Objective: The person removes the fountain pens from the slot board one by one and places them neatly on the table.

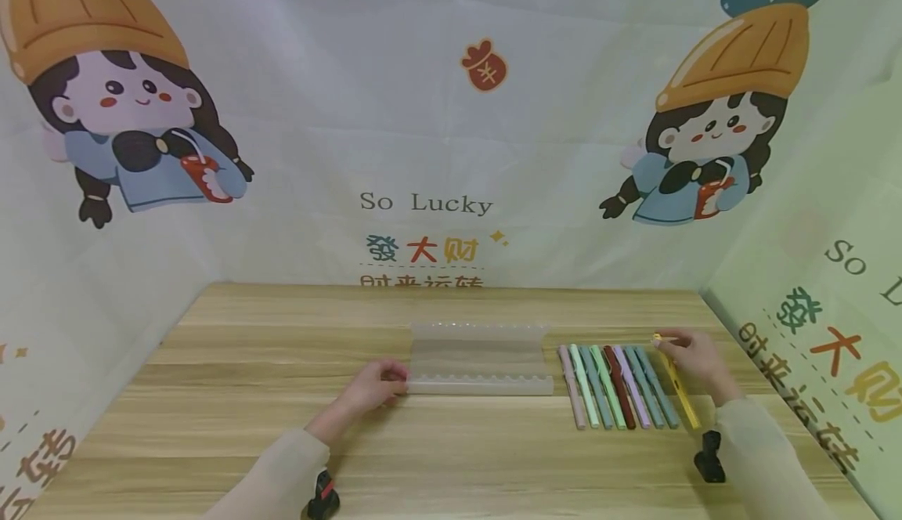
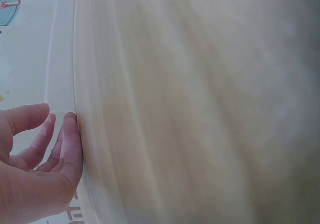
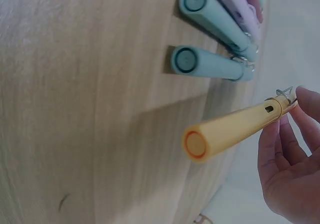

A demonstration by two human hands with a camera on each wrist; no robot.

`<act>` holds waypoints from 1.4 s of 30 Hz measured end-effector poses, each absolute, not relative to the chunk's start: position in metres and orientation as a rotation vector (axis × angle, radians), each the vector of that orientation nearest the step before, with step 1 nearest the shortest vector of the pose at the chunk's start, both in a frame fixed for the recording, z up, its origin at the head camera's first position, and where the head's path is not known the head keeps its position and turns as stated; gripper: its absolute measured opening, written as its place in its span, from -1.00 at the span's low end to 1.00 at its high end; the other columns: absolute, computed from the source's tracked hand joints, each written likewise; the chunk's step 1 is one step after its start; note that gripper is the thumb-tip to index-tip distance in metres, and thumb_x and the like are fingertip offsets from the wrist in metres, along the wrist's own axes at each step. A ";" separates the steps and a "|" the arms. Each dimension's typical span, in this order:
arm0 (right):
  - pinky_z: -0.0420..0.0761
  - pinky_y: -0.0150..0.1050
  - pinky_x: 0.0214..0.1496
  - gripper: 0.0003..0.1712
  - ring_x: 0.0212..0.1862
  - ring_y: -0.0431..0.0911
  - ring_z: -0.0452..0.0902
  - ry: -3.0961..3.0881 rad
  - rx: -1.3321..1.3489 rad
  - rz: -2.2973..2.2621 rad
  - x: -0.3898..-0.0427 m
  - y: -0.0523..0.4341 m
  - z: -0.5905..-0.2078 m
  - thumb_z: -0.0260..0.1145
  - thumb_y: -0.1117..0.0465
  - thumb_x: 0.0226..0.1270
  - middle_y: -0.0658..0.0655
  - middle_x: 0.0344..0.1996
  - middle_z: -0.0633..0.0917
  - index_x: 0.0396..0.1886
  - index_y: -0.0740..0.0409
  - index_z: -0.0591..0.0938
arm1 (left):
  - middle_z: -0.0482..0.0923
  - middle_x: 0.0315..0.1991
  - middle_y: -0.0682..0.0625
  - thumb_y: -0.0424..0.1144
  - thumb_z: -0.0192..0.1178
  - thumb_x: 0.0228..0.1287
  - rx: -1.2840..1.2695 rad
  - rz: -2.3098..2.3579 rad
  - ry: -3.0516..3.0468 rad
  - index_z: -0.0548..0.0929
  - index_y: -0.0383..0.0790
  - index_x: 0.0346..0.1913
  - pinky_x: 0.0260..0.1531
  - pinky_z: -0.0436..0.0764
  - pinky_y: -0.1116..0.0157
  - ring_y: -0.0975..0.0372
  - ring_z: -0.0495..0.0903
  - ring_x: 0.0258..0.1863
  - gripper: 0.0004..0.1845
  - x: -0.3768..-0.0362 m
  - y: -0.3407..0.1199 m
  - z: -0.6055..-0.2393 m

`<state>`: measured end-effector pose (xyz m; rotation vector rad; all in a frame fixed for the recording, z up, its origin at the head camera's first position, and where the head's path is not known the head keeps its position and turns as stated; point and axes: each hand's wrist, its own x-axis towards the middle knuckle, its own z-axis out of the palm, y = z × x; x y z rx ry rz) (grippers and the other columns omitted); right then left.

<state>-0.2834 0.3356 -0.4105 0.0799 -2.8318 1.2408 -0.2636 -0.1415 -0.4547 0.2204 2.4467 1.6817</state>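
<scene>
I am pinching the yellow pen (image 3: 235, 131) by its far tip in my right hand (image 1: 694, 363), right of the pen row (image 1: 620, 387) on the desk (image 1: 282, 332). My left hand (image 1: 373, 387), fingers relaxed, is touching the clear tray (image 1: 479, 359). Such a thin pinch could let the pen slip and scatter the row.

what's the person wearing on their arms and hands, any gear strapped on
Both arms are in long, loose sleeves of a pale beige cloth that end at the wrists. The left hand and the right hand are bare: no gloves, rings or watch show. A small black device with a red mark sits under the left wrist, and a plain black device sits under the right wrist.
</scene>
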 end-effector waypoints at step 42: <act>0.42 0.03 -0.19 -0.61 -0.15 0.29 0.38 -2.917 -0.046 0.989 -0.289 0.333 -0.435 0.06 0.28 0.22 0.52 -0.17 0.46 -0.10 0.58 0.42 | 0.47 -0.42 -0.08 -0.51 0.08 0.11 0.218 1.704 2.405 0.46 -0.53 -0.20 -0.47 0.52 0.29 0.22 0.48 -0.46 -0.82 -0.263 -0.141 -0.453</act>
